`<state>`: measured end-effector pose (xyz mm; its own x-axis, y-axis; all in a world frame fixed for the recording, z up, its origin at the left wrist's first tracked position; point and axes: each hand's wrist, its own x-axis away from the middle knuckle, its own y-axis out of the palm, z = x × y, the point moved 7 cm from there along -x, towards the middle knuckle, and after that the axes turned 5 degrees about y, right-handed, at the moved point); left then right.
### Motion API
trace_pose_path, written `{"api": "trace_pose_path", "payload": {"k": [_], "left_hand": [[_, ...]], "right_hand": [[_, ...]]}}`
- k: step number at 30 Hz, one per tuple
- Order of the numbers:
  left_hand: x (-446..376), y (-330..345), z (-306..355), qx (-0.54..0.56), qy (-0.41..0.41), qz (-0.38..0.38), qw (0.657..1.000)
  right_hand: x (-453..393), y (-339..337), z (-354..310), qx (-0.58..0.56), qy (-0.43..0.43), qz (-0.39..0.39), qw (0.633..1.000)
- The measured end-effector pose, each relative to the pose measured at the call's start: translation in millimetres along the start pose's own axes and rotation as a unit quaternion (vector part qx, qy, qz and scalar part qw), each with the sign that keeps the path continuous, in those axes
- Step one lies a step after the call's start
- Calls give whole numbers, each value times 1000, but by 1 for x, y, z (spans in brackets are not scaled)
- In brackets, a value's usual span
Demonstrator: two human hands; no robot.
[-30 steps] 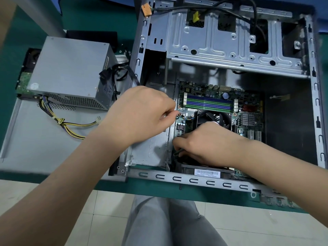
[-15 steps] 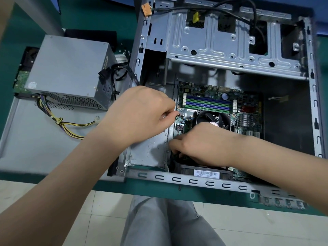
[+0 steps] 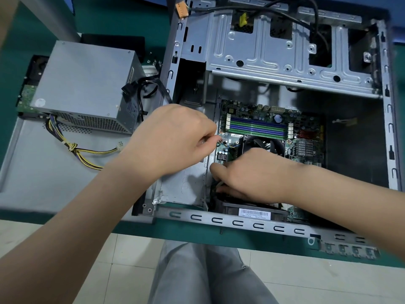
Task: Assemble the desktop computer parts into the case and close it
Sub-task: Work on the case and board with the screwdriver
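Left hand (image 3: 175, 139) pinches thin fan wire (image 3: 228, 145); right hand (image 3: 252, 174) curled, grip hidden. Motherboard (image 3: 263, 126) fragile: hold connector housing, not wire.

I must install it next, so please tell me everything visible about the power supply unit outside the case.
The power supply unit is a grey sheet-metal box with a perforated vent grille on its near side and a small label at one corner. It sits outside the computer case, on its left, partly on a flat grey panel and over a green circuit board. Yellow-and-black cables and black cables hang loose, unplugged. Neither hand touches it.
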<state>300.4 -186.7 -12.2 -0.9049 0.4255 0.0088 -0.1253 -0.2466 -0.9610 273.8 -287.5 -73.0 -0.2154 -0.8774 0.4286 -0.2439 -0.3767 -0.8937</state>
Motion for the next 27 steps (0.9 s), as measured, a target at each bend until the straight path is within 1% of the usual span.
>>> {"api": "trace_pose_path", "payload": {"k": [2, 6, 9, 12, 14, 18, 21, 25, 27], "left_hand": [[0, 0, 0, 4, 0, 0, 1000], [0, 0, 0, 3, -2, 2, 1000], [0, 0, -1, -1, 0, 2, 1000], [0, 0, -1, 2, -2, 0, 1000], [0, 0, -1, 3, -4, -1, 1000], [0, 0, -1, 1, -4, 4, 1000], [0, 0, -1, 0, -5, 3, 1000], [1, -1, -1, -1, -7, 6, 1000], [1, -1, -1, -1, -9, 5, 1000]], "right_hand": [[1, -3, -1, -12, -10, -8, 1000], [-1, -3, -3, -1, -7, -17, 1000], [-1, -4, -6, 17, -29, -1, 999], [-2, -8, -2, 28, -15, 16, 999], [-2, -7, -1, 33, -8, 10, 999], [0, -3, -2, 13, -9, -31, 999], [1, -2, -3, 47, -17, -38, 998], [0, -3, -7, 110, -11, -10, 994], [0, -1, -5, 101, 1, -6, 995]]}}
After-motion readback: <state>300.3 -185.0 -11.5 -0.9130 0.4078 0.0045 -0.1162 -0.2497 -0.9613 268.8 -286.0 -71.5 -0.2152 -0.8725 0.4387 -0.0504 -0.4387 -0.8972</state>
